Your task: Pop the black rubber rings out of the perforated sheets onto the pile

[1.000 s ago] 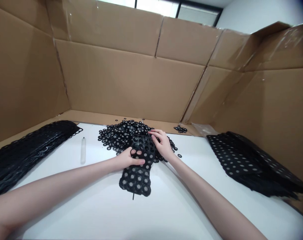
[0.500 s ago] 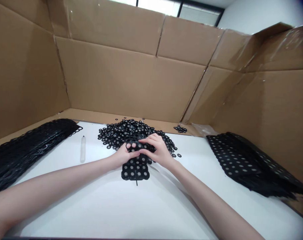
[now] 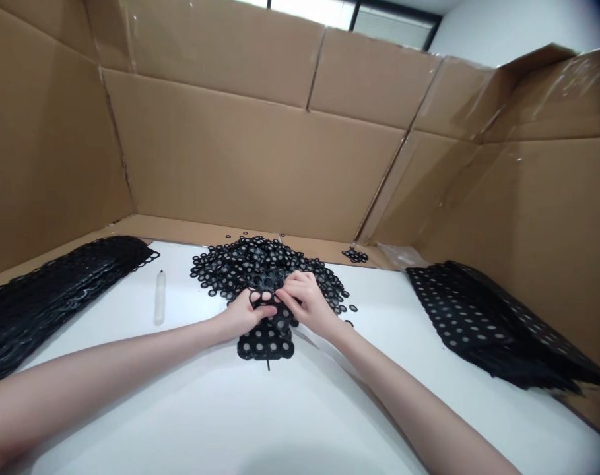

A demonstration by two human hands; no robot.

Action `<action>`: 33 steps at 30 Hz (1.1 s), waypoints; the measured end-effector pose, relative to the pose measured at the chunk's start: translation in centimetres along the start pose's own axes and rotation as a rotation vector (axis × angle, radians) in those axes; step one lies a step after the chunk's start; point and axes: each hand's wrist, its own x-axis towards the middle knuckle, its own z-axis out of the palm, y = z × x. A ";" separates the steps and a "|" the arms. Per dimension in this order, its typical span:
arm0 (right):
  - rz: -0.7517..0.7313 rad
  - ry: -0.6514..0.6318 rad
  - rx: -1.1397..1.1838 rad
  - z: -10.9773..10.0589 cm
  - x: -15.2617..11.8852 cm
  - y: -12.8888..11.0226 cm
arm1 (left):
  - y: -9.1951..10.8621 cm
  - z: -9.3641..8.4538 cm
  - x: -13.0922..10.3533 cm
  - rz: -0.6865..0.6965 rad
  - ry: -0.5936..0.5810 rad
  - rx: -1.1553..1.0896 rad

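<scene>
A black strip with rows of round holes point(image 3: 266, 346) lies in front of me, its near end flat on the white table and its far part raised between my hands. My left hand point(image 3: 241, 313) is closed on the strip's left side, thumb on top and fingertips showing through the holes. The fingers of my right hand point(image 3: 308, 298) are pinched together at the strip's upper right edge; a small piece between them cannot be made out. Just behind both hands spreads a heap of loose black rings point(image 3: 260, 254).
A stack of black perforated sheets point(image 3: 66, 290) lies at the left, and black sheets with holes point(image 3: 478, 316) lie at the right. A whitish pen-like tool point(image 3: 160, 297) rests left of the heap. A few rings point(image 3: 355, 255) sit near the tall cardboard walls point(image 3: 260, 152).
My right hand's fingers have curled in from a more spread pose to a tight pinch at the strip. My left hand keeps its hold. The view has shifted slightly.
</scene>
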 end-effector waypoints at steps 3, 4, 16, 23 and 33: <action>0.032 0.000 0.080 -0.1 0.1 0.3 | -0.1 -0.2 0.1 -0.013 0.030 -0.028; 0.030 -0.007 0.103 -0.2 0.1 0.5 | -0.2 -0.2 0.1 -0.017 0.032 -0.032; 0.117 0.027 0.341 0.4 0.2 1.1 | -0.2 -0.5 0.2 -0.056 -0.067 -0.088; 0.146 0.140 0.213 1.0 0.3 0.4 | -0.2 -0.3 0.2 -0.065 -0.021 -0.058; 0.448 0.523 0.341 -2.2 0.6 4.6 | -0.4 0.0 0.1 -0.156 0.012 -0.264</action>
